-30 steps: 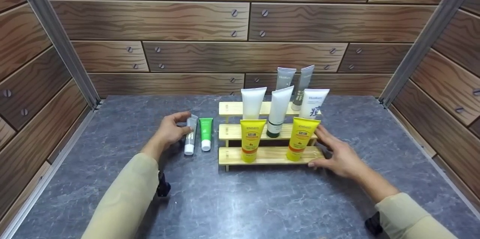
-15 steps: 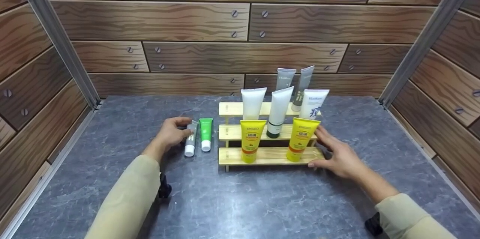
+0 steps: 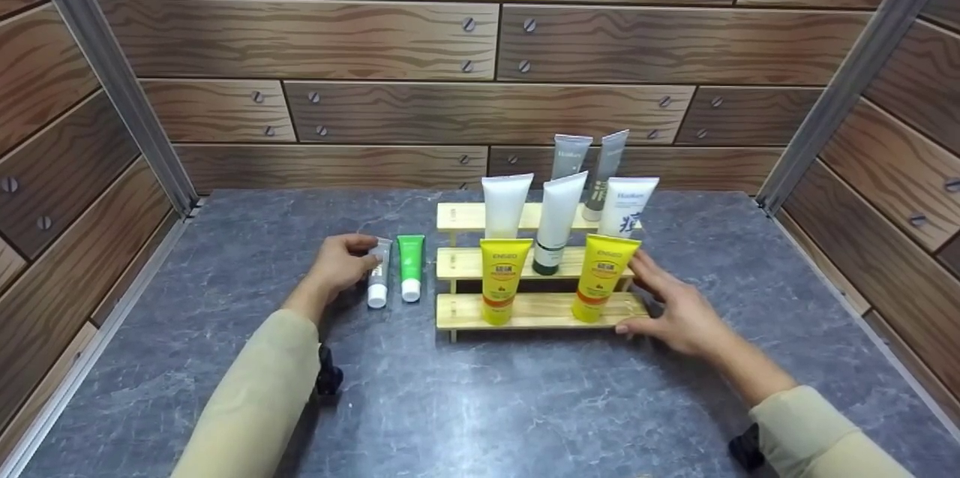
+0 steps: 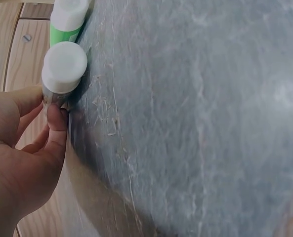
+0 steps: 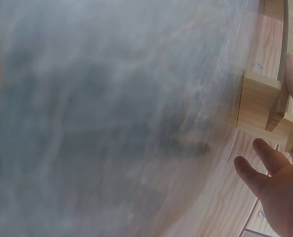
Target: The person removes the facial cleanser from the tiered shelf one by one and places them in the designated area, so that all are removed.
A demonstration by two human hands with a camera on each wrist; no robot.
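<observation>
In the head view my left hand is at a grey tube with a white cap, left of a green tube. The left wrist view shows thumb and fingers pinching the grey tube just behind its cap. My right hand rests against the right end of a three-tier wooden rack, thumb at the lowest tier. Other fingers of that hand stand out straight, off the wood. Two yellow tubes stand on the lowest tier.
Behind them on the rack stand a white tube, a white tube with a dark cap, a white tube with blue lettering and two grey tubes. Wood-patterned panels wall the grey marbled table.
The grey tube's upper end has sunk slightly, with my left hand still at it. My right hand and the rack have stayed in place.
</observation>
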